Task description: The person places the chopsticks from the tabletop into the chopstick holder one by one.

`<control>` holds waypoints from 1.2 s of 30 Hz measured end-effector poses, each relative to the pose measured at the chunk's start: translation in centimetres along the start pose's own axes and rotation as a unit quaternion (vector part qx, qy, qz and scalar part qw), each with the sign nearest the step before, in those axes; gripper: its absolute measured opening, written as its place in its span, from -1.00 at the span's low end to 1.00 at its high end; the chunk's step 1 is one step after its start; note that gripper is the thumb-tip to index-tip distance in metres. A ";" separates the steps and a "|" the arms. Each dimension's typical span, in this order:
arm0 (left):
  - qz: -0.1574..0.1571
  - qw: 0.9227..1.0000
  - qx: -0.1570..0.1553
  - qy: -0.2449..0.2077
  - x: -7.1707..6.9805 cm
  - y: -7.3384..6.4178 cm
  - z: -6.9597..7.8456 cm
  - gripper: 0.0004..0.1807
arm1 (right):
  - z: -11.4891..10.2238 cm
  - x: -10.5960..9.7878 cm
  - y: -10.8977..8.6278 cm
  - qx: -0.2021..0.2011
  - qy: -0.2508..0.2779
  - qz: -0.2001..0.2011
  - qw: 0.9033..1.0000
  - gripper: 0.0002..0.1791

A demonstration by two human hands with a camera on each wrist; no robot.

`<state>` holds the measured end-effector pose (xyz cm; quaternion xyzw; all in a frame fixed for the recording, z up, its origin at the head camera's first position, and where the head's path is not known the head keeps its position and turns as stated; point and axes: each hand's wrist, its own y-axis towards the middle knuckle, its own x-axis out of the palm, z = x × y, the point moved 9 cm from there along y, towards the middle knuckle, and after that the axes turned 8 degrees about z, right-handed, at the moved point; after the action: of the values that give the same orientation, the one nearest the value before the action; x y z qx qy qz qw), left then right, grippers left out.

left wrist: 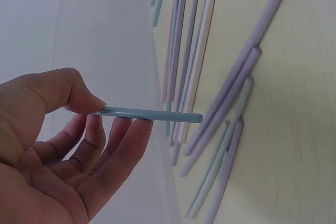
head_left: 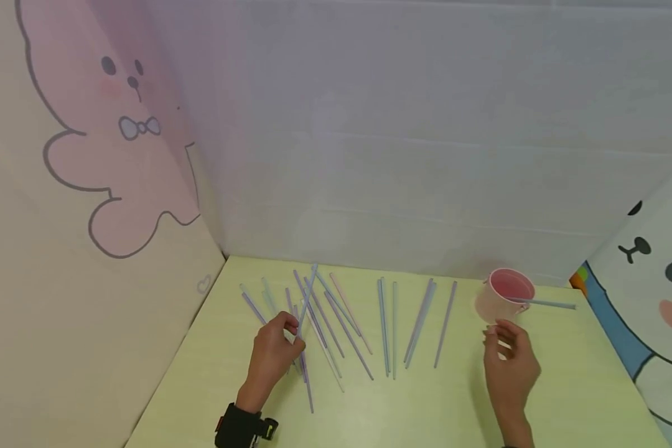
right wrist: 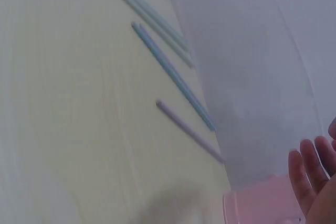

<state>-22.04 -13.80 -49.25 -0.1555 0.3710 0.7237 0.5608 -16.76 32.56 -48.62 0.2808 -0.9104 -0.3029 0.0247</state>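
Note:
Between thumb and fingertips, my left hand [head_left: 274, 351] pinches a light blue straw [left wrist: 168, 116]. It is raised over a loose spread of purple, blue, green, pink and white straws, among them a pink straw [head_left: 348, 306]. My right hand [head_left: 512, 370] holds nothing, its fingers loosely bent just in front of a small pink bucket [head_left: 486, 303]. One blue straw [head_left: 551, 304] lies across the bucket's rim and sticks out to the right. In the right wrist view, fingers [right wrist: 311, 166] show beside the bucket's pink wall.
To the left of the bucket, a purple straw [head_left: 445, 323], a purple-and-blue pair [head_left: 421, 320] and several blue-green straws [head_left: 394, 330] lie on the pale yellow table [head_left: 414, 410]. A pale curtain [head_left: 425, 155] rises along the back edge, with printed cloths at both sides.

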 end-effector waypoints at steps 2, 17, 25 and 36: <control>-0.012 1.000 0.011 -0.004 0.7 -0.4 1.1 -0.71 | -1.3 1.5 -1.2 0.002 0.048 -0.036 0.998 -0.72; -0.060 0.985 0.157 -0.029 5.3 -3.5 8.6 -0.72 | -9.0 10.1 -8.5 0.060 0.230 -0.254 0.938 -0.73; -0.059 0.978 0.195 -0.053 6.3 -4.3 9.6 -0.71 | -9.9 11.4 -10.5 0.098 0.271 -0.280 0.916 -0.73; -0.076 0.982 0.163 -0.052 6.6 -4.3 7.9 -0.68 | -10.2 9.5 -7.7 0.081 0.377 -0.209 0.899 -0.74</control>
<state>-18.66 -3.20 -49.69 -0.0517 0.4413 0.6158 0.6507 -18.71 17.03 -45.81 0.5589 -0.7747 -0.0974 0.2792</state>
